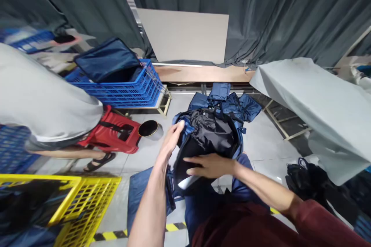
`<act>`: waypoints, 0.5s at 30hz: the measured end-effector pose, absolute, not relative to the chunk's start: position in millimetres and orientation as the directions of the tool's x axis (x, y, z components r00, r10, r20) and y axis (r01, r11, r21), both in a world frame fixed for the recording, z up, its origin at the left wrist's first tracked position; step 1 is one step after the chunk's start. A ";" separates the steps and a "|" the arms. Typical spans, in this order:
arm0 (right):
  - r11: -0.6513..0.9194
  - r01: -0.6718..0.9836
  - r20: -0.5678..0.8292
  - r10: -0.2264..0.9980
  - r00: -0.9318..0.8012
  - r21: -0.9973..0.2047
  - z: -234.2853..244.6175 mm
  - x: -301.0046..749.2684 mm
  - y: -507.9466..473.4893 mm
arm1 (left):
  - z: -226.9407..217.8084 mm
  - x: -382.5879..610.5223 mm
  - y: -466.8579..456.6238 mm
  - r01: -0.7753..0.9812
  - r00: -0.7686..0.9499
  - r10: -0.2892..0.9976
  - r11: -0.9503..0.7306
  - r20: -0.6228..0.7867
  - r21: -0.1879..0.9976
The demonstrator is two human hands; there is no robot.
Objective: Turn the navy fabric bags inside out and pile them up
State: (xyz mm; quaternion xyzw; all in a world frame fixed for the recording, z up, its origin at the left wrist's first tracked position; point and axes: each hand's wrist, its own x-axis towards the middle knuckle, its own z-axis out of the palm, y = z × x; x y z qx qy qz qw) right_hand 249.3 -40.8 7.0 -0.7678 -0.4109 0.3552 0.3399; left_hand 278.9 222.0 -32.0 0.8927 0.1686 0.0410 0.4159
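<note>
A blue bag (213,133) with a black lining lies open on my lap. My left hand (172,141) holds the bag's left rim, fingers curled over the blue edge. My right hand (208,165) lies flat on the dark inside near the front, fingers stretched to the left, just above a white flat item (188,182) that sticks out below it. More blue bags (232,104) are piled on the floor just beyond.
A blue crate (127,87) with a dark blue bag stands on a low frame at left. A red stool (116,133) and another person in a grey shirt (37,100) are at left. A yellow crate (72,197) sits near left. A grey-covered table (319,96) is at right.
</note>
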 end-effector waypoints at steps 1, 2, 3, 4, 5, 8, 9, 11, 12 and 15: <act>-0.471 0.390 -0.275 0.843 0.462 -0.791 -13.5 230.0 -20.5 | -26.9 276.5 219.0 0.276 0.950 0.293 -0.615 -0.111 0.739; -0.509 0.390 -0.279 0.812 0.512 -0.767 -33.3 214.8 -1.9 | -22.9 272.8 213.7 0.283 0.956 0.249 -0.650 -0.155 0.705; -0.531 0.386 -0.265 0.784 0.561 -0.754 -50.4 203.9 13.5 | -20.0 268.0 206.5 0.282 0.959 0.209 -0.699 -0.189 0.657; -0.551 0.385 -0.254 0.759 0.599 -0.740 -62.8 197.3 24.1 | -18.2 262.5 198.3 0.270 0.962 0.179 -0.751 -0.208 0.602; -0.563 0.394 -0.250 0.751 0.611 -0.727 -69.3 195.1 29.0 | -17.3 257.0 190.1 0.252 0.964 0.161 -0.802 -0.210 0.541; -0.545 0.465 -0.298 0.811 0.504 -0.698 -52.5 217.2 10.6 | -17.3 245.7 172.7 0.209 0.976 0.166 -0.905 -0.145 0.371; -0.527 0.487 -0.291 0.828 0.479 -0.696 -38.8 234.6 -3.1 | -18.3 245.1 170.5 0.206 0.977 0.174 -0.917 -0.123 0.342; -0.518 0.497 -0.129 0.771 0.624 -0.696 -11.8 281.3 -31.9 | -23.0 248.5 170.2 0.225 0.974 0.199 -0.913 -0.110 0.340; -0.551 0.479 -0.019 0.669 0.743 -0.684 -2.4 307.8 -43.8 | -27.0 251.9 171.2 0.242 0.970 0.213 -0.902 -0.117 0.359; -0.732 0.260 0.002 0.334 0.943 -0.629 -3.2 379.3 -59.7 | -44.3 262.6 173.8 0.294 0.956 0.262 -0.836 -0.134 0.463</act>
